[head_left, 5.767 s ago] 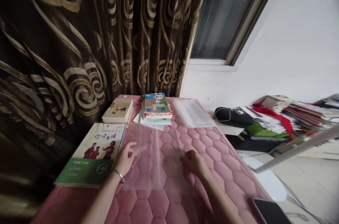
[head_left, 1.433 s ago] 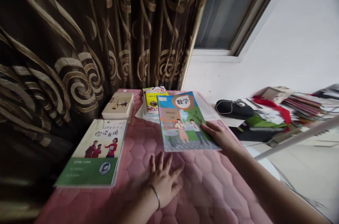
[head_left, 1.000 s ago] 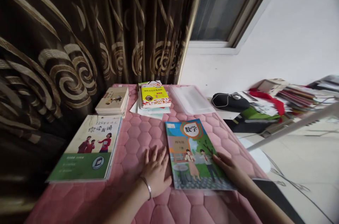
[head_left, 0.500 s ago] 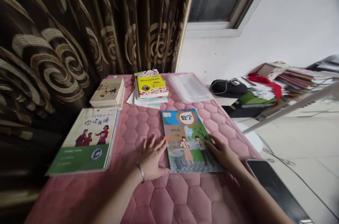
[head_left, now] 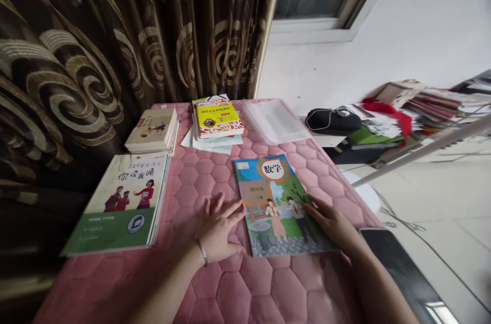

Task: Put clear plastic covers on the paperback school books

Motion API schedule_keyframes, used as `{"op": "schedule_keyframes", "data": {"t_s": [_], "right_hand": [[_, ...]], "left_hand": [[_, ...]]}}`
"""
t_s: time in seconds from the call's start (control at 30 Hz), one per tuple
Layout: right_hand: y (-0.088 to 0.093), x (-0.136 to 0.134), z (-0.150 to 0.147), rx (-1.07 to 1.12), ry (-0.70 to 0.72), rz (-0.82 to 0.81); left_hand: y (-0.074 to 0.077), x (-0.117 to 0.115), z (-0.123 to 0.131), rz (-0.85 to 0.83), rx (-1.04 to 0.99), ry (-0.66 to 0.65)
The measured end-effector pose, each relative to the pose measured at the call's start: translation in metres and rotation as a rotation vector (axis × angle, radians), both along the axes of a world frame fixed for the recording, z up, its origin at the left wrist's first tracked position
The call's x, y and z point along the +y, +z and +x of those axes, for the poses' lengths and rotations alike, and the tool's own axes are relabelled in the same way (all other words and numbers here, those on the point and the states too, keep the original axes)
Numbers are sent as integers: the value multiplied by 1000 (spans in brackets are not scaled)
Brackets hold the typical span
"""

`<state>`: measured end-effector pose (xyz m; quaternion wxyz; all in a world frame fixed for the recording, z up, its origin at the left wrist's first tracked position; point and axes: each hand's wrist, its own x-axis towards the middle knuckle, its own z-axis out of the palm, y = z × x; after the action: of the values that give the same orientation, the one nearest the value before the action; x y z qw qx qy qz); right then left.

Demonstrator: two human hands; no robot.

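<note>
A mathematics textbook [head_left: 278, 191] with an illustrated cover lies face up on the pink quilted table cover [head_left: 199, 176]. At its left edge, my left hand [head_left: 221, 229] is spread flat on the cover, fingertips at the book's side. My right hand [head_left: 332, 219] rests along the right edge, its fingers stretched onto the book and its thumb hidden. Neither hand lifts the book. To the left is a stack of books topped by a green and cream one [head_left: 118, 206].
Behind are a stack of small tan books [head_left: 151, 127], a pile under a yellow book [head_left: 218, 117], and clear plastic sheets [head_left: 276, 122]. A dark flat object [head_left: 399, 268] sits at the right. Beyond are a black pouch [head_left: 333, 120], piled papers, a grey bar and floor cables.
The textbook's near end has shifted slightly to the right, with my right hand moving along with it. The view has shifted a little. My left hand stays almost in place.
</note>
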<state>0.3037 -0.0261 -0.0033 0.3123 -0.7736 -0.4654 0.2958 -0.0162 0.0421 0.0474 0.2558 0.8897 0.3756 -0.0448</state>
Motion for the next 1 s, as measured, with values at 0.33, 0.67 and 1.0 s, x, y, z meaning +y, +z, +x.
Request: {"op": "schedule_keyframes", "data": {"t_s": [0.33, 0.67, 1.0], "right_hand": [[-8, -2, -4, -71, -6, 16], [-8, -1, -6, -68, -23, 21], [5, 1, -14, -59, -47, 64]], "left_hand": [[-3, -1, 0, 23, 6, 3], [3, -2, 3, -19, -6, 57], [0, -2, 4, -9, -25, 75]]}}
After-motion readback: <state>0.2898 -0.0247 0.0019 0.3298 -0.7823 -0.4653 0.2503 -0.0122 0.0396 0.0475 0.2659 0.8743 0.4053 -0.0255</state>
